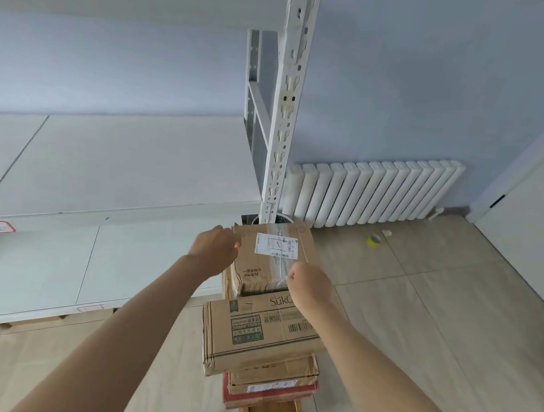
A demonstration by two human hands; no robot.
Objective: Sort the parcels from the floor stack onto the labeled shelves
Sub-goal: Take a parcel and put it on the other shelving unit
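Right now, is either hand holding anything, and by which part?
Both hold the top parcel of the stack: the left hand at its left edge, the right hand at its near right corner.

We see a top parcel (pixel 271 259) of matt brown corrugated cardboard, sealed with a strip of glossy clear tape and bearing a white paper label (pixel 276 246). The larger carton (pixel 260 334) under it is the same dull cardboard, printed in green. The shelf upright (pixel 286 106) is white painted metal, chipped in places. We note smooth matt shelf boards (pixel 117 162) and pale, slightly sheeny floor tiles (pixel 436 323).
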